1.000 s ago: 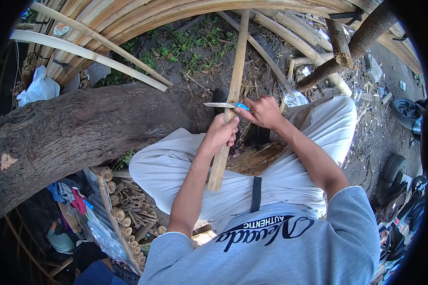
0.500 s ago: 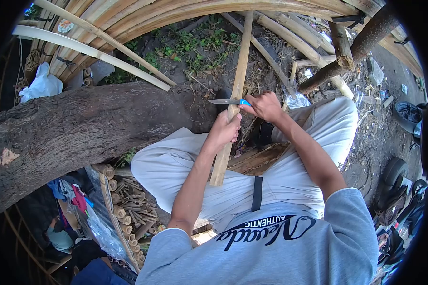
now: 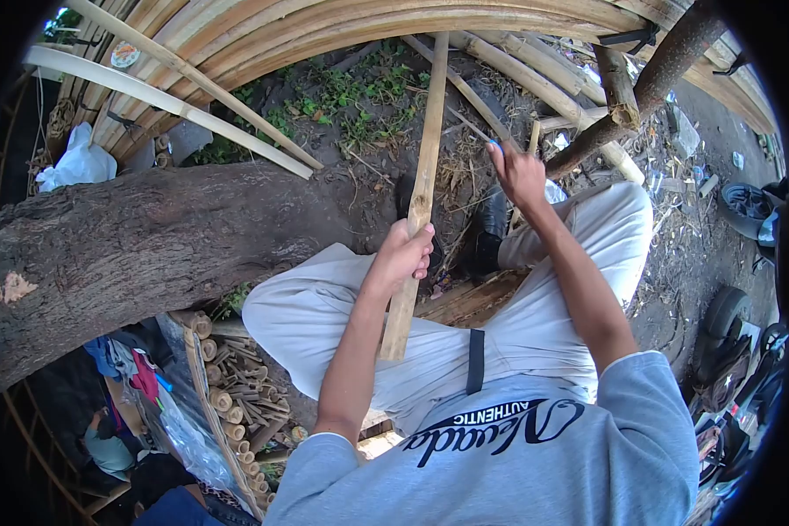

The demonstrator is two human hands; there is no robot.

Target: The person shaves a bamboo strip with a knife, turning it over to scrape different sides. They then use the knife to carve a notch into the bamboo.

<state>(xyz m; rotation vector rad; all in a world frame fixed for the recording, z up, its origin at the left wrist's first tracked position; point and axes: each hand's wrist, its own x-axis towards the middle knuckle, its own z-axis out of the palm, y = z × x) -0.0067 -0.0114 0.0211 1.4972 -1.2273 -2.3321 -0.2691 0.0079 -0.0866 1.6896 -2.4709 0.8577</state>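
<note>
Out on the far left, a white bag [image 3: 76,159] sits by the trunk [image 3: 149,237], whose rough bark stretches in towards the pale trousers [image 3: 311,302]. Below it there's a person [image 3: 110,451] in the shadows, then a pile of cut bamboo [image 3: 250,394]; overhead, long slats [image 3: 324,35] sweep across in a broad curve. Into the middle, and the left hand [image 3: 401,256] has the strip [image 3: 430,140], fingers [image 3: 424,250] wrapped firmly round it below a knot! The strip's near end lies over the trousers, its far end reaching up towards the slats. Just to its right comes the knife [image 3: 470,124], blade slanting up and left, tip close beside the strip; whether they touch, I can't tell. The right hand [image 3: 521,180] has its fingers closed round the blue handle, mostly hidden. Further right, a thick branch [image 3: 675,66] runs diagonally, and a dark wheel [image 3: 749,201] rests by the edge.
</note>
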